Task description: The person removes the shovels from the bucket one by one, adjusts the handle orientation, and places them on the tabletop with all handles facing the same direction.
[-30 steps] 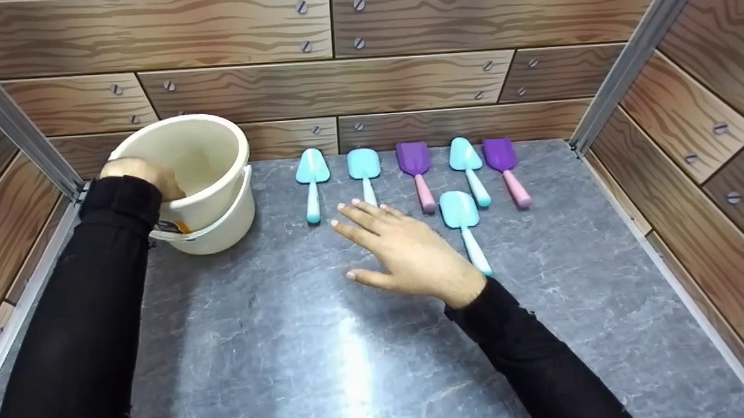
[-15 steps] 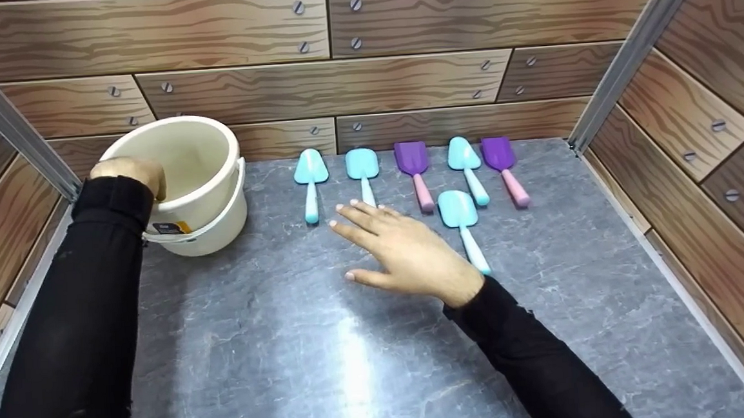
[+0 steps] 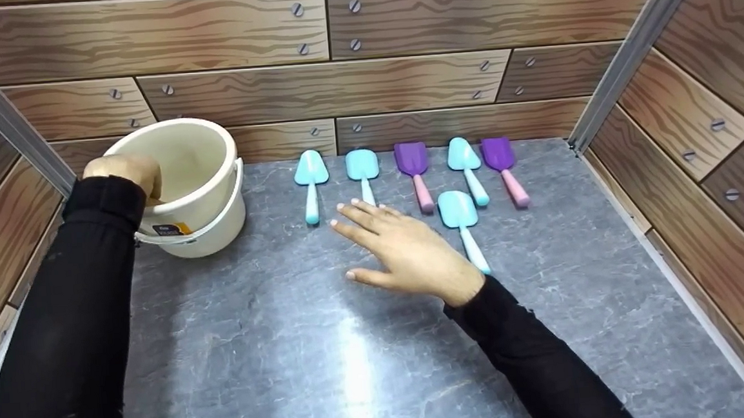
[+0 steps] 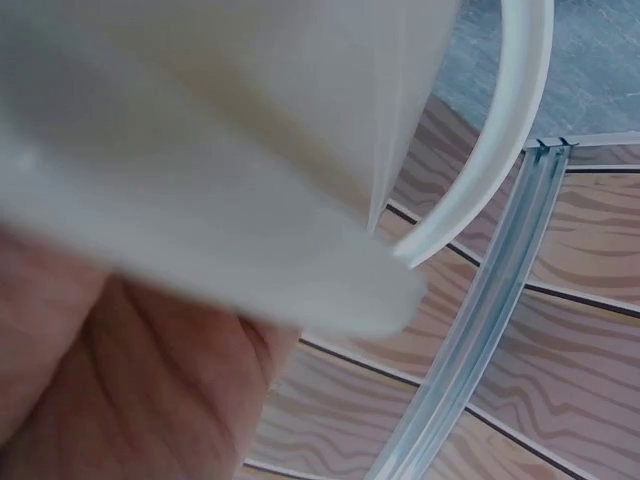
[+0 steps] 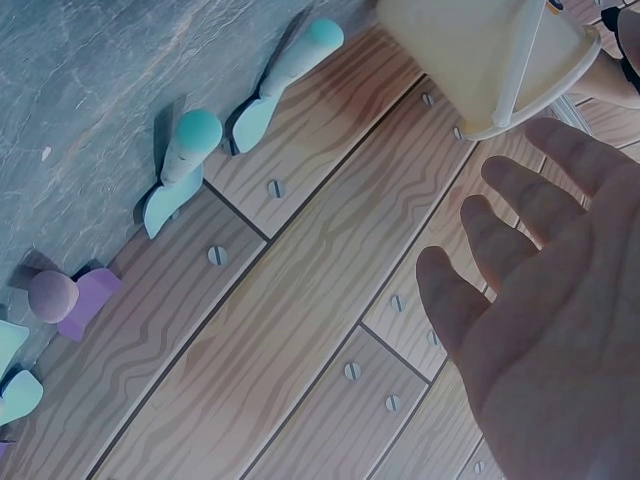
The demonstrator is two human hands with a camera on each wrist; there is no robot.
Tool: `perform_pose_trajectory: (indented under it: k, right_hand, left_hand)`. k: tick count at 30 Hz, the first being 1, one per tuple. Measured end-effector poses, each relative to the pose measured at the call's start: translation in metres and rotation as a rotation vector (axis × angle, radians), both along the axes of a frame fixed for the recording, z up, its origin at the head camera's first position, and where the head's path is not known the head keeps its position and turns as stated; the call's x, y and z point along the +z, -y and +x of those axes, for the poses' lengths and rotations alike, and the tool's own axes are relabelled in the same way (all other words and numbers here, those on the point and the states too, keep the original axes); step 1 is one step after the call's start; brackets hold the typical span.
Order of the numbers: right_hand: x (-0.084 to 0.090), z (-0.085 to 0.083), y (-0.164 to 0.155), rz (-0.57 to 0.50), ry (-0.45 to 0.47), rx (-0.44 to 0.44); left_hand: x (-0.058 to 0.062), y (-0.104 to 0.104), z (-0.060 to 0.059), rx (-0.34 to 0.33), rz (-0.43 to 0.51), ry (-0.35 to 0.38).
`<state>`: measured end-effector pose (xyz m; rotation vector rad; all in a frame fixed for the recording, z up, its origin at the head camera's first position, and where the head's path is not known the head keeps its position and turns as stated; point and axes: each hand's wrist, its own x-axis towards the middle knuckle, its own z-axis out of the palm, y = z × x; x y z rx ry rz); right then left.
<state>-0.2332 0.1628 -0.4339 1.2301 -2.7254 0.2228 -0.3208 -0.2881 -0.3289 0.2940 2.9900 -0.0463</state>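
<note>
A cream plastic bucket (image 3: 215,235) stands at the back left, its white bail handle (image 4: 520,75) hanging across the outer side. My left hand (image 3: 125,171) grips the near-left part of its rim; in the left wrist view the palm (image 4: 150,380) lies against that rim, and the fingertips are hidden. My right hand (image 3: 413,252) is spread palm down with straight fingers and holds nothing. Its fingertips overlap the handle of a turquoise square-bladed toy shovel (image 3: 363,164). Beside its wrist lies another turquoise toy shovel (image 3: 458,210), set nearer than the others.
Along the back wall lie a turquoise pointed trowel (image 3: 311,169), a purple shovel with pink handle (image 3: 413,158), another turquoise trowel (image 3: 463,155) and a second purple shovel (image 3: 498,154). Wood-patterned walls (image 3: 326,89) enclose the grey marbled table (image 3: 277,344) on three sides.
The bucket and my left hand on its rim have shifted slightly left. My right hand and the shovels have stayed in place.
</note>
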Motion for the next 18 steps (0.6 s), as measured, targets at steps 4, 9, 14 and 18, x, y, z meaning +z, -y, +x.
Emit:
perform_pose_trajectory:
  k: [4,9,14,18]
  right_hand:
    - [-0.001,0.000,0.000,0.005,0.002,-0.002]
    - [-0.002,-0.001,0.000,0.005,0.006,-0.006]
    - [-0.001,-0.001,0.000,0.002,0.010,-0.010]
    - [0.000,-0.001,-0.001,0.003,0.005,-0.009]
  left_hand:
    - [0.008,-0.003,0.005,-0.033,0.001,0.002]
    - [0.014,-0.006,0.008,-0.020,0.057,-0.015]
    - [0.017,-0.006,0.006,-0.016,0.101,-0.019]
    - [0.020,-0.005,0.004,-0.036,0.112,-0.005]
